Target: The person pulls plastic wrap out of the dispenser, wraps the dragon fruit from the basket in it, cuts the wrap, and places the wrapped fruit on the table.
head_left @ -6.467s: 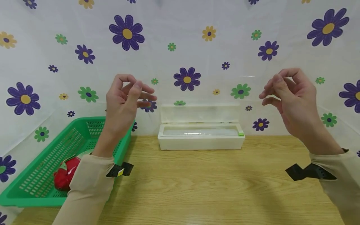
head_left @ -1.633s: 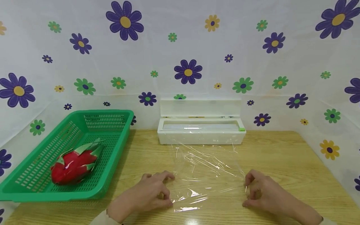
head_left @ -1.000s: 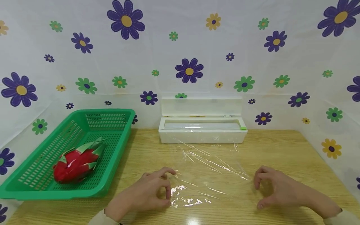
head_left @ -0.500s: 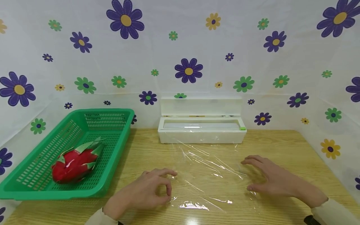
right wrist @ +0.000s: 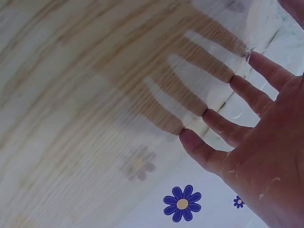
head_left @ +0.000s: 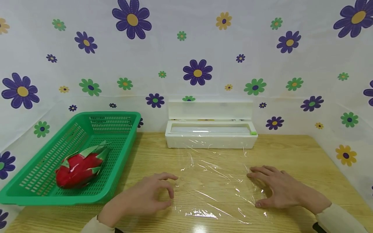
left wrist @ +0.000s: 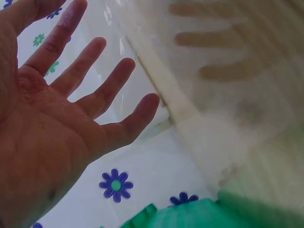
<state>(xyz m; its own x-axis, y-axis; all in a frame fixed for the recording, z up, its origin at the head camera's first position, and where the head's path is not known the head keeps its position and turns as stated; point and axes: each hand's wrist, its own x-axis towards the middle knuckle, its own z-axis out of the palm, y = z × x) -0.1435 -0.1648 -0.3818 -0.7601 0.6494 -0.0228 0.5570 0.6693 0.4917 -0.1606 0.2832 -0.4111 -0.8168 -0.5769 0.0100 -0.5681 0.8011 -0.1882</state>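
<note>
Film: the thin clear sheet of plastic wrap lies wrinkled on the light wooden table, in the middle, in front of the dispenser. Its far edge reaches the front of the box.
My right hand: it rests palm down on the right edge of the film, the fingers straight and spread. From the right wrist view the fingertips touch the surface.
My left hand: it is at the left edge of the film, just beside it. In the head view the fingers look a little bent, in the left wrist view they are spread and straight. It holds nothing. If it touches the film, I cannot tell.
Dispenser: the long white plastic wrap box stands at the back of the table with its lid up, and a small green tab is on its right end.
Basket: the green plastic basket with holes is on the left, well apart from the film.
Fruit: the red dragon fruit with green tips lies inside the basket.
Background: the white cloth with purple, green and yellow flowers hangs behind and at the sides.
</note>
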